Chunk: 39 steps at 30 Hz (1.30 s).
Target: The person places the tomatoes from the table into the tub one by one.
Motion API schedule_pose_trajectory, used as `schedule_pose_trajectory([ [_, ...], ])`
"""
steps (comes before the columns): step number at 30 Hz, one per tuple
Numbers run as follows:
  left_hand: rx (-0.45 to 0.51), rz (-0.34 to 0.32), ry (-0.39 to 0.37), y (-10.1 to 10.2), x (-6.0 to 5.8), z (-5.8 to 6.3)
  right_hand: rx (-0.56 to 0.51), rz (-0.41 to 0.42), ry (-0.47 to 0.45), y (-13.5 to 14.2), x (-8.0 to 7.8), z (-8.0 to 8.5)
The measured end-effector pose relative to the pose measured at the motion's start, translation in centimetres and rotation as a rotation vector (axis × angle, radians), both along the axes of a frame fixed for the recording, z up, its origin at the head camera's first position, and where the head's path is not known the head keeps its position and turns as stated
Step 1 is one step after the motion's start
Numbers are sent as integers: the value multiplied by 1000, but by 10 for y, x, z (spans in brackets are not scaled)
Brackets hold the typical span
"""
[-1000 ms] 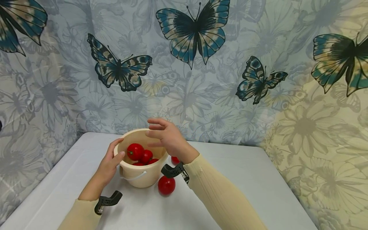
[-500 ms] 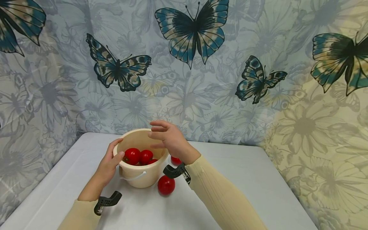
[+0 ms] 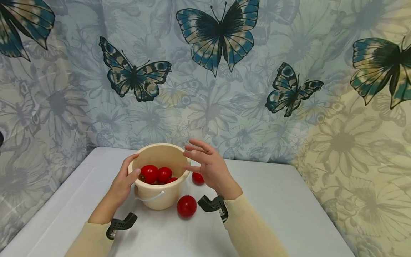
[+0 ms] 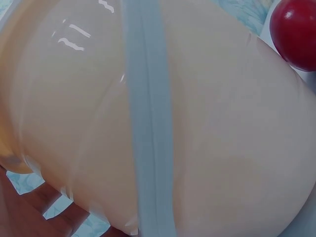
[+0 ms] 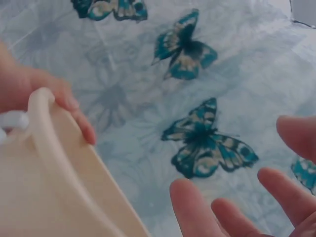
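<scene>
A cream bucket [image 3: 157, 198] with a pale handle stands on the table, several red tomatoes [image 3: 149, 174] lying inside it. My left hand [image 3: 123, 182] grips its left rim, thumb over the edge; in the left wrist view fingers [image 4: 74, 217] lie along the bucket's wall. My right hand [image 3: 213, 167] is just off the bucket's right rim, fingers spread and holding nothing. In the right wrist view its fingers [image 5: 195, 210] stand apart beside the rim. One loose tomato [image 3: 187, 206] sits in front of the bucket, and another tomato [image 3: 197, 178] lies behind, partly covered by my right hand.
The white tabletop [image 3: 273, 207] reaches to the right and toward the front. Behind it hangs a cloth [image 3: 224, 107] printed with butterflies and flowers. A dark wrist mount [image 3: 213, 204] juts from each sleeve.
My right hand has drawn back to the right from over the bucket's opening, fingers spread. A tomato inside has settled lower. My left hand keeps its hold on the rim.
</scene>
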<state>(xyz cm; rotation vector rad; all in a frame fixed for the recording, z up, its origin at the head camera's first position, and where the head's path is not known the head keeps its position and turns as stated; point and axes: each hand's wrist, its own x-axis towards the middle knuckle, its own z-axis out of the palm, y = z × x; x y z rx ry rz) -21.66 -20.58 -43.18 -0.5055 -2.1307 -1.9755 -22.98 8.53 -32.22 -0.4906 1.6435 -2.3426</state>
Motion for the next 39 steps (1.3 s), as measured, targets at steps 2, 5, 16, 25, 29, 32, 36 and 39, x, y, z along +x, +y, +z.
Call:
schedule_pose_trajectory([
  [2,-1,4,1,0,0,0,-37,-8,8,13,5,-6],
  [5,-2,6,1,1,0,0,-49,-31,8,33,13,-19],
  [16,-3,-2,-8,2,-1,0,75,-68,-185,98,33,-90],
  [25,-4,3,-17,1,0,-2,46,-60,-309,134,27,-146],
  [29,-13,7,-27,2,1,0,-54,-4,-339,143,22,-162],
  [32,-24,13,-28,2,1,1,-52,23,-314,144,21,-164],
  [36,-30,21,-24,1,1,2,-42,30,-284,143,21,-163],
  [39,-31,23,-26,1,1,2,-32,27,-268,142,21,-164],
])
